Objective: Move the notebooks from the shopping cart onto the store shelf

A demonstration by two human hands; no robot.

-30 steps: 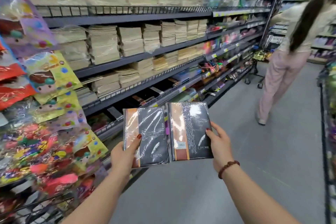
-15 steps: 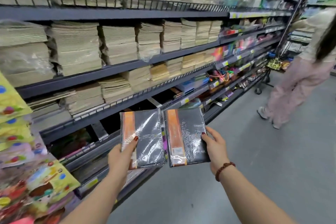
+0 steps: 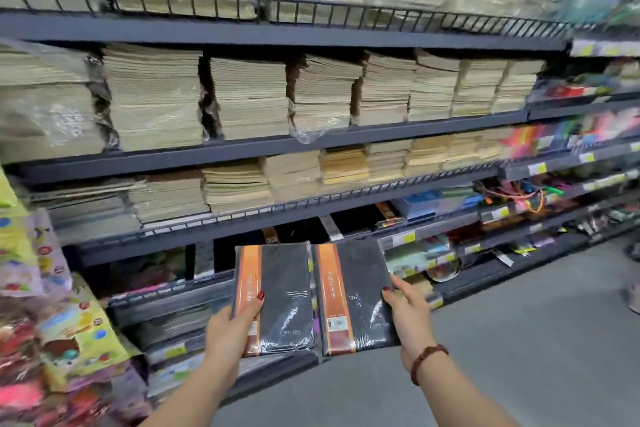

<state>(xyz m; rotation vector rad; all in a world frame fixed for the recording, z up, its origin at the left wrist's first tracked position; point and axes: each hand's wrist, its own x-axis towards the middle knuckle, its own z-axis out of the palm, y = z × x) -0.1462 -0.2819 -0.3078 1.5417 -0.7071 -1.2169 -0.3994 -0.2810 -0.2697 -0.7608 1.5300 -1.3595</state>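
View from a head-worn camera, looking down a shop aisle at two bare forearms reaching forward from the near edge. The left hand (image 3: 230, 326) rises from the lower left and grips the near left corner of the left notebook (image 3: 280, 298). Its thumb, with a red-painted nail, is pressed flat on the orange band of the cover, and the other fingers are hidden behind the book. The right hand (image 3: 410, 314) comes in from the lower right, wrist bent slightly inward, and pinches the right edge of the right notebook (image 3: 353, 298). Its red-nailed thumb lies on the front cover, and the remaining fingers are mostly out of sight behind it, so I cannot tell whether they are spread. A brown beaded bracelet (image 3: 427, 359) circles the right wrist. Both notebooks are dark grey with an orange strip down the left side and are wrapped in shiny plastic. They are held upright, side by side with their edges nearly touching, covers facing the camera, in the air just in front of the lower tiers of the store shelf (image 3: 311, 144). This dark metal shelf runs across the far side, and its upper tiers are packed with tall beige paper stacks (image 3: 249, 97). Bright coloured packets (image 3: 69, 333) hang at the near left. Grey floor (image 3: 519, 340) lies to the right.
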